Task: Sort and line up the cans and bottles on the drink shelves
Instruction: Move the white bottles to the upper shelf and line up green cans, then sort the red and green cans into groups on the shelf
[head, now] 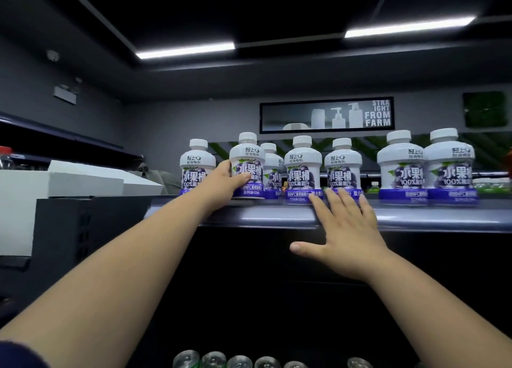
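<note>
The top shelf [263,215], a dark board with a glossy front rail, was reached from below by both hands. The left hand [224,179] was wrapped round the lower body of a white-and-purple juice bottle [247,157], which stood upright at the front edge of the shelf. A second bottle [197,162] stood just left of that hand, and a third bottle [273,171] was set further back, behind the gripped one.

The right hand [346,223] was held flat and released. Its fingers were straight and spread over the front rail, with the fingertips at the bases of a fourth bottle [302,165] and a fifth bottle [343,165]. Two end bottles [400,162] stood side by side to the right of that hand.

Below both hands, a dark recess with a row of can tops [213,359] was seen. White boxes [83,179] were stacked left of the left hand. Above, two strip lights [185,50] were mounted in a dark ceiling. A framed sign [327,114] reading "STRAIGHT FROM FARM" was fixed to the grey wall.
</note>
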{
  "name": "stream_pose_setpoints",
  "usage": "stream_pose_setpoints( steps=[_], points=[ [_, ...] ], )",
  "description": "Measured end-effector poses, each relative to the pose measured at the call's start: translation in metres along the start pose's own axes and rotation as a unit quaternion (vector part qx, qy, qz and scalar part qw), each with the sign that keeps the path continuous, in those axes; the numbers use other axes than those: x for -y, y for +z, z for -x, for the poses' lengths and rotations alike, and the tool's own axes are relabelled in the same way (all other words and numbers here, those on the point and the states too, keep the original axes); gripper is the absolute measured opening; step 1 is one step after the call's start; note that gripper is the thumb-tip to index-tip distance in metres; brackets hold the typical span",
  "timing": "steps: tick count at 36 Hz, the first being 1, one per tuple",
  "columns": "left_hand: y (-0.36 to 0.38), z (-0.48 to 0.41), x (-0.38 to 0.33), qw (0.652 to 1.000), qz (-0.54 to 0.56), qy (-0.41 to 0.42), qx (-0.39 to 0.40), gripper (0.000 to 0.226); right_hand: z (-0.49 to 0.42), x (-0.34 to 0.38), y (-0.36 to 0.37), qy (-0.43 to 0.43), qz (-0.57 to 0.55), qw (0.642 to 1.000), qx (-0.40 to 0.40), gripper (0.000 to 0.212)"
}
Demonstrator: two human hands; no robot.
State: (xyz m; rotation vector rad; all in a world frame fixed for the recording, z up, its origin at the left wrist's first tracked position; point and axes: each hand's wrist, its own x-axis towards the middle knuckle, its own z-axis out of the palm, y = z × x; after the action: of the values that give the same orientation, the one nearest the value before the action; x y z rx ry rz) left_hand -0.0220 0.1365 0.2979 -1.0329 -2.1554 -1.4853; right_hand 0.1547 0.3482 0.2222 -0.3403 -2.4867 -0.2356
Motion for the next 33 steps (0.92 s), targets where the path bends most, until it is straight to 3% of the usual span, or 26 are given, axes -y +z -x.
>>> stream_pose_setpoints(
  steps=[3,7,12,15,17,20,23,27,33],
  points=[
    [0.002,0.005,-0.006,0.994,-0.113,-0.008,-0.007,0.034,0.001,0.001,0.001,0.001,0.004,1.0,-0.003,0.114],
    [0.012,0.015,-0.007,0.956,-0.286,0.025,-0.052,0.024,0.003,0.003,-0.001,0.002,0.016,1.0,-0.001,0.115],
    [0.022,0.037,-0.008,0.962,-0.248,0.074,-0.082,0.029,0.003,0.0,-0.003,-0.011,0.01,1.0,0.004,0.116],
    [0.032,0.061,-0.004,0.953,-0.249,0.146,-0.091,0.052,0.008,-0.003,-0.005,-0.031,-0.008,0.999,0.002,0.113],
    [0.043,0.081,-0.003,0.938,-0.251,0.222,-0.093,0.051,0.018,-0.008,-0.005,-0.052,-0.046,0.997,-0.014,0.106],
    [0.067,0.116,-0.005,0.933,-0.2,0.297,-0.046,0.044,0.051,-0.017,0.002,-0.074,-0.12,0.989,-0.044,0.094],
    [0.1,0.15,-0.007,0.943,-0.154,0.29,0.055,0.041,0.098,-0.037,0.019,-0.063,-0.207,0.975,-0.06,0.085],
    [0.158,0.184,0.002,0.946,-0.142,0.243,0.162,0.035,0.165,-0.079,0.054,0.049,-0.312,0.947,-0.053,0.07],
    [0.275,0.222,0.019,0.949,-0.079,0.151,0.266,0.032,0.243,-0.136,0.112,0.218,-0.43,0.876,0.011,0.045]
  ],
)
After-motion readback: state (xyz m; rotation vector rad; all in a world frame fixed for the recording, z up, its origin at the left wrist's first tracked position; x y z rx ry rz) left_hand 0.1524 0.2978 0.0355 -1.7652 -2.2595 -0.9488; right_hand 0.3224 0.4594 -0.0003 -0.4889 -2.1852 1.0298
